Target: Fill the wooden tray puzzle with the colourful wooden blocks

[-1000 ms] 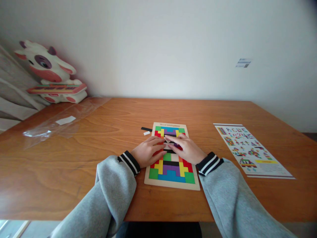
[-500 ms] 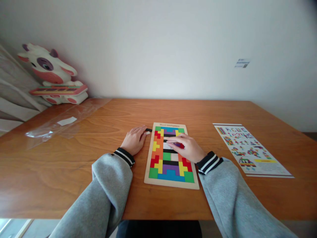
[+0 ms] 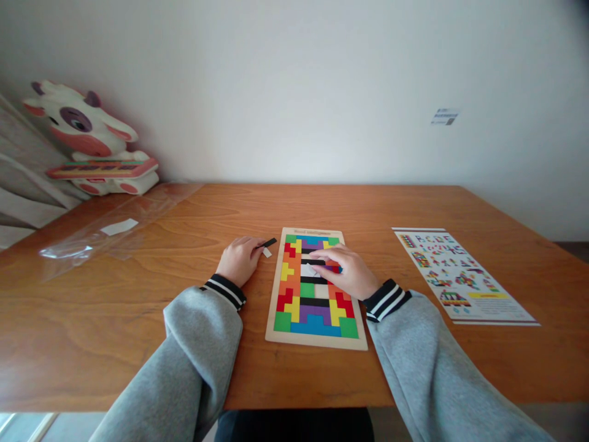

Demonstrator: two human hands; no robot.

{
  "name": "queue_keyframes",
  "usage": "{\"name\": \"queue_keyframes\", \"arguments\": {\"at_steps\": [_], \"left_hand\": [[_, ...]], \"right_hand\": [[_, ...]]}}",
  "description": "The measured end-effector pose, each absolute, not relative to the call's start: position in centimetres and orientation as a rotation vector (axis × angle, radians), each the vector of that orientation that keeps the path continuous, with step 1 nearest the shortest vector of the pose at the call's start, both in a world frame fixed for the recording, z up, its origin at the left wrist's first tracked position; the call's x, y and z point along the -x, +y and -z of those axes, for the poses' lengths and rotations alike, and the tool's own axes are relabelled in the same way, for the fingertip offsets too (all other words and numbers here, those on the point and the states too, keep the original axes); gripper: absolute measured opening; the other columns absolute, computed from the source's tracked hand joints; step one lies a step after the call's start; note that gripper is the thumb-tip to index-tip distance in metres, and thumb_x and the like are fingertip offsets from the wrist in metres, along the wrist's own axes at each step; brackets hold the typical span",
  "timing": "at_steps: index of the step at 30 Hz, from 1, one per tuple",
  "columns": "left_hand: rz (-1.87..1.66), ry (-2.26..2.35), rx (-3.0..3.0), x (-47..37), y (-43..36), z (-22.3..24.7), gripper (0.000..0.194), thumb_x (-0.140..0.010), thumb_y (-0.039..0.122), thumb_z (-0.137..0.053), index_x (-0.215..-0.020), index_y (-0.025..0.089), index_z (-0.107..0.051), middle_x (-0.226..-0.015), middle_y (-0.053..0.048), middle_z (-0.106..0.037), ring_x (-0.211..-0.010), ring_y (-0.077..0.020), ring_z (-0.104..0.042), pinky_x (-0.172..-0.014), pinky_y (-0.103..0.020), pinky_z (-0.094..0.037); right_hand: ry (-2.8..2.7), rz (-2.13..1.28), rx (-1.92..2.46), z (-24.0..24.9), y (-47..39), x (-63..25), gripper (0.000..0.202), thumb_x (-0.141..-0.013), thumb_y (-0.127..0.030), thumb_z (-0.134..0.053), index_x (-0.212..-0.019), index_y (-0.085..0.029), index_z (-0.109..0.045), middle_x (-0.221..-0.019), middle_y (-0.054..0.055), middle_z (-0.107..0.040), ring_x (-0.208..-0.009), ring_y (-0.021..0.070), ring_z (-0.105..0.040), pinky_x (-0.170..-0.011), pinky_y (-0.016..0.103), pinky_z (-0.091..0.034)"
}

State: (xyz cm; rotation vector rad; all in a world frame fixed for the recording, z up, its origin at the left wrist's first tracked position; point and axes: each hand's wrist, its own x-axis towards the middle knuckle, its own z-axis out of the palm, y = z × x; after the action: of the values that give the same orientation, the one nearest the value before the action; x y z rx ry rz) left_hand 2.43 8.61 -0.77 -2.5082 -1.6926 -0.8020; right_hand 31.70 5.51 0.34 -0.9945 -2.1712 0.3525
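The left hand (image 3: 239,261) rests on the table (image 3: 138,307) just left of the puzzle board (image 3: 315,288), fingers curled, its fingertips pinching the near end of a black strip (image 3: 267,243). The strip sticks out from the fingertips toward the board's upper left corner, slightly tilted, its far end close to the frame but apart from it. A small white piece (image 3: 267,252) lies on the table just under the strip, beside the fingertips; whether the hand touches it cannot be told.

The right hand (image 3: 350,273) lies flat on the upper middle of the board, fingers stretched left and pressed down on the coloured pieces, over a pale bare patch (image 3: 309,270) in the centre column. It grips nothing that shows; the fingers are loosely spread.

To the right, well apart from the board, lies a printed sheet (image 3: 460,276). At the far left of the table lie a clear plastic bag (image 3: 105,230) and a cow toy (image 3: 87,141) by the wall.
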Motion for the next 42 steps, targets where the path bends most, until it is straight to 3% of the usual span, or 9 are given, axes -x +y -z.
{"name": "queue_keyframes", "arguments": {"at_steps": [9, 21, 28, 36, 42], "left_hand": [[0.843, -1.683, 2.505, -2.9, 8.6, 0.7, 0.028, -0.094, 0.032, -0.047, -0.101, 0.018, -0.07, -0.097, -0.008, -0.074, -0.09, -0.0246, -0.069, -0.083, -0.037, -0.054], [0.865, -1.822, 2.472, -1.1, 8.9, 0.5, 0.026, -0.089, 0.036, -0.053, -0.097, 0.019, -0.072, -0.095, -0.008, -0.075, -0.086, -0.0232, -0.071, -0.081, -0.034, -0.057], [0.833, -1.742, 2.53, -1.1, 9.0, 0.5, 0.027, -0.092, 0.036, -0.052, -0.105, 0.025, -0.073, -0.106, -0.003, -0.076, -0.099, -0.0237, -0.071, -0.089, -0.036, -0.057], [0.755, -1.616, 2.535, -1.4, 8.9, 0.5, 0.028, -0.093, 0.033, -0.051, -0.109, 0.023, -0.071, -0.102, -0.006, -0.077, -0.089, -0.0247, -0.074, -0.08, -0.036, -0.059], [0.934, -1.807, 2.546, -1.9, 8.5, 0.7, 0.028, -0.09, 0.036, -0.058, -0.113, 0.023, -0.068, -0.099, -0.004, -0.077, -0.085, -0.0205, -0.074, -0.079, -0.032, -0.06]], "right_hand": [[-2.235, -0.407, 0.941, -0.7, 5.0, -31.3, 0.014, -0.088, -0.033, -0.068, -0.1, -0.027, -0.074, -0.094, 0.003, -0.075, -0.087, 0.0174, -0.067, -0.086, 0.035, -0.054], [-2.036, -0.365, 0.992, -1.2, 5.2, -31.6, 0.022, -0.097, -0.035, -0.052, -0.102, -0.024, -0.069, -0.093, 0.006, -0.072, -0.08, 0.0183, -0.064, -0.081, 0.037, -0.053], [-1.986, -0.305, 0.991, -1.5, 5.2, -31.5, 0.02, -0.097, -0.031, -0.051, -0.097, -0.023, -0.069, -0.092, 0.005, -0.071, -0.078, 0.0177, -0.062, -0.08, 0.036, -0.053], [-1.937, -0.286, 1.013, -1.4, 5.3, -31.6, 0.022, -0.097, -0.033, -0.049, -0.096, -0.024, -0.069, -0.091, 0.006, -0.07, -0.078, 0.0181, -0.062, -0.077, 0.036, -0.053], [-1.932, -0.271, 1.01, -1.4, 5.3, -31.6, 0.023, -0.098, -0.035, -0.05, -0.098, -0.024, -0.07, -0.09, 0.006, -0.07, -0.078, 0.0185, -0.062, -0.076, 0.035, -0.054]]}}
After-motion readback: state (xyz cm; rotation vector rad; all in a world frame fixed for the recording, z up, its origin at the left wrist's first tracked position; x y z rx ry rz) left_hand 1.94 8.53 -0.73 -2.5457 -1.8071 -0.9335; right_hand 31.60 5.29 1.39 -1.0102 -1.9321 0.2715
